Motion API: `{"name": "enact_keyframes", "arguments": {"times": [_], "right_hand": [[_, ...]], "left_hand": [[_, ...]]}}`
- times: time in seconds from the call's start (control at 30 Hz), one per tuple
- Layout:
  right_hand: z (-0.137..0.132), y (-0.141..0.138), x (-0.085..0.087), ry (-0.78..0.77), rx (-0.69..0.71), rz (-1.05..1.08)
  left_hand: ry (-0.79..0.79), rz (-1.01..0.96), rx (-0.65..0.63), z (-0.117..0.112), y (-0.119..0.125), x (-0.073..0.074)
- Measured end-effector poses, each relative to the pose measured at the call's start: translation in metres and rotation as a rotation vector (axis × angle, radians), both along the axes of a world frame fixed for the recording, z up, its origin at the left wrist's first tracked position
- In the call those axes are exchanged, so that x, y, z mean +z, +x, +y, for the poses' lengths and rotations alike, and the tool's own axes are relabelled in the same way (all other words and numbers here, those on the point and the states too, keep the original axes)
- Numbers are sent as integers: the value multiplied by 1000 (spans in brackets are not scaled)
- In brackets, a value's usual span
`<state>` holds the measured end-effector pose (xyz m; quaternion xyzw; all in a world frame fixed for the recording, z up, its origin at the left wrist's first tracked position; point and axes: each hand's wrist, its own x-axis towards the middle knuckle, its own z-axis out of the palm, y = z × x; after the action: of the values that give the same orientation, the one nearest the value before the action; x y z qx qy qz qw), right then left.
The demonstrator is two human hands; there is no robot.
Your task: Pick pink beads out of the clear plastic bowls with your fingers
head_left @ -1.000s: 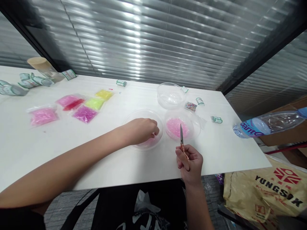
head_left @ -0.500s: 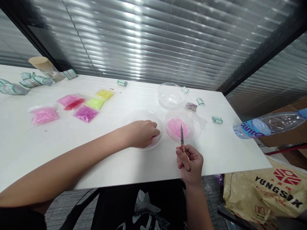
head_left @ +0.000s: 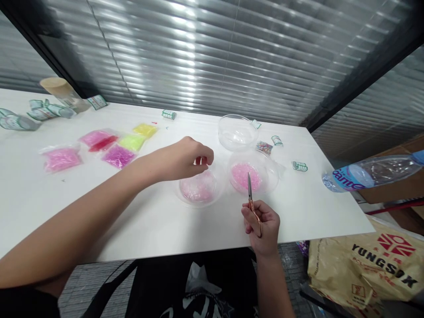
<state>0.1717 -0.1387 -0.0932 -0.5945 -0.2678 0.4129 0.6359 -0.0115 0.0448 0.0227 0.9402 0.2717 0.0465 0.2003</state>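
My left hand (head_left: pixel 180 161) hovers over a clear round dish (head_left: pixel 198 187) of pale pink beads, fingers pinched on something small and red I cannot make out. My right hand (head_left: pixel 260 227) rests at the table's near edge, closed around the handles of small copper-coloured scissors (head_left: pixel 251 194) whose blades point away toward a second clear dish (head_left: pixel 253 176) of brighter pink beads. An empty clear bowl (head_left: pixel 235 131) stands behind that dish.
Small bags of pink, magenta, yellow and green beads (head_left: pixel 99 148) lie on the white table (head_left: pixel 149 225) at left. Rolled labels (head_left: pixel 300 166) are scattered about. A water bottle (head_left: pixel 371 171) lies at the right edge, above a yellow sack (head_left: pixel 364 265).
My left hand has lifted out of the pale pink dish and now pinches something above it. My right hand and the scissors have barely moved.
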Motion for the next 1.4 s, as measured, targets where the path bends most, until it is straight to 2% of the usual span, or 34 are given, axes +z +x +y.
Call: {"name": "enact_keyframes", "arguments": {"times": [0.17,0.33,0.5,0.67,0.83,1.07,1.4], "right_hand": [[0,0,0,-4,22,-26],[-2,-1,2,6,103,-81],[-3,-1,4,17,191,-111],[-4,0,5,58,282,-128],[-5,0,5,104,291,-141],[-2,-2,6,146,238,-189],[-2,-3,5,131,210,-223]], "left_hand": [[-43,-61,-26,2,-2,2],[-129,-93,-20,1,0,1],[-348,-167,-56,2,0,1],[-598,-282,-69,-2,7,-9],[-800,-427,15,-15,20,-20],[-1017,-530,216,-33,32,-23],[-1131,-563,220,-36,35,-29]]}}
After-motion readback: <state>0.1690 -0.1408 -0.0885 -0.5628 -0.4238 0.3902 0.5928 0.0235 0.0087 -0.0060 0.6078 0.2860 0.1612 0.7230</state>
